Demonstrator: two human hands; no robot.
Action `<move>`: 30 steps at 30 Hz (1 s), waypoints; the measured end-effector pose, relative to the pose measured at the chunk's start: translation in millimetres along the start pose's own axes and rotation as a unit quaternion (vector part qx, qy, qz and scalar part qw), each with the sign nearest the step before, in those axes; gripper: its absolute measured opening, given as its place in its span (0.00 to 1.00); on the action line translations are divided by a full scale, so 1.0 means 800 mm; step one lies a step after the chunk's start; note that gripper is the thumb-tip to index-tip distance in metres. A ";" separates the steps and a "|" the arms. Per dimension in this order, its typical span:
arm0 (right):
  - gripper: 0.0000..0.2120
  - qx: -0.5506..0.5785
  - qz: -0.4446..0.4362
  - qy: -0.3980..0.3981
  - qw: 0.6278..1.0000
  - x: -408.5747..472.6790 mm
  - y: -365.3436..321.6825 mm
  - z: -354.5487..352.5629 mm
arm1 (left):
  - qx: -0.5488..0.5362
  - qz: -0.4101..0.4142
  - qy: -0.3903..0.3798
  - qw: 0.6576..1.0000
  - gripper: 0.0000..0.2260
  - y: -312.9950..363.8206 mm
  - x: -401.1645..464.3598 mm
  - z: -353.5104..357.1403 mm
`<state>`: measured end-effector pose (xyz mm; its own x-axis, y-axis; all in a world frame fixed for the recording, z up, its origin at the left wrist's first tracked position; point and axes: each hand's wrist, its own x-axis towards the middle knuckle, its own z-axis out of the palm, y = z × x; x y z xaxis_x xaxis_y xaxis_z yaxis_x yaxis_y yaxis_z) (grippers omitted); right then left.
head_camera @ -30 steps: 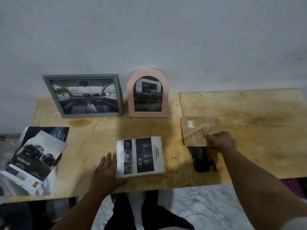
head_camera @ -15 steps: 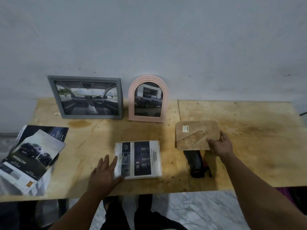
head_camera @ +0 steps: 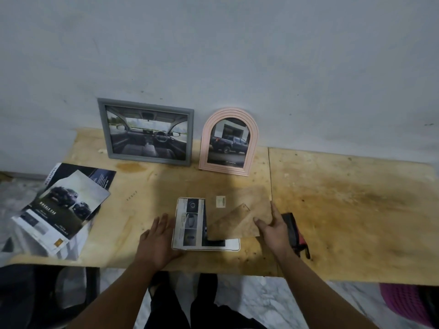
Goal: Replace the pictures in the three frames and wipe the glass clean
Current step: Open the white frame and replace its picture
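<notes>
A white frame with a car-features picture lies flat near the table's front edge. My left hand rests flat on the table, fingers touching the frame's left edge. My right hand holds a brown backing board with a small white sticker and a folded stand flap, laid over the frame's right half. A grey rectangular frame with a car-interior photo and a pink arched frame with a pickup photo lean against the wall.
Car brochures lie over the table's left end. A black and red object sits just right of my right hand. The wooden table stretches far to the right. A purple thing is below the front edge.
My right hand has carried the backing board left from beside the black object onto the white frame. My left hand stays at the frame's left edge.
</notes>
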<state>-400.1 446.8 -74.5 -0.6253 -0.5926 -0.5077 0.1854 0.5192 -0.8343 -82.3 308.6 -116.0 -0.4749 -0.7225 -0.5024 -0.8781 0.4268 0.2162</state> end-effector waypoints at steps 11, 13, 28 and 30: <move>0.40 -0.144 -0.021 0.014 0.989 -0.024 0.030 0.091 | -0.010 -0.016 0.018 1.000 0.51 0.001 -0.003 -0.002; 0.40 -0.187 -0.024 0.025 0.982 -0.030 0.032 0.096 | -0.011 -0.019 0.018 1.000 0.51 0.001 -0.003 -0.001; 0.36 -0.330 -0.024 0.052 0.942 -0.037 0.040 0.112 | -0.019 -0.015 0.011 1.000 0.50 -0.001 -0.001 0.000; 0.36 -0.327 -0.024 0.050 0.943 -0.037 0.041 0.113 | -0.015 -0.014 0.012 1.000 0.50 -0.002 0.000 0.002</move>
<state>-307.3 425.9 -106.3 -0.6960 -0.5807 -0.4224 -0.3321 0.7818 -0.5276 -80.9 308.8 -117.6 -0.4509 -0.7474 -0.4879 -0.8924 0.3893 0.2283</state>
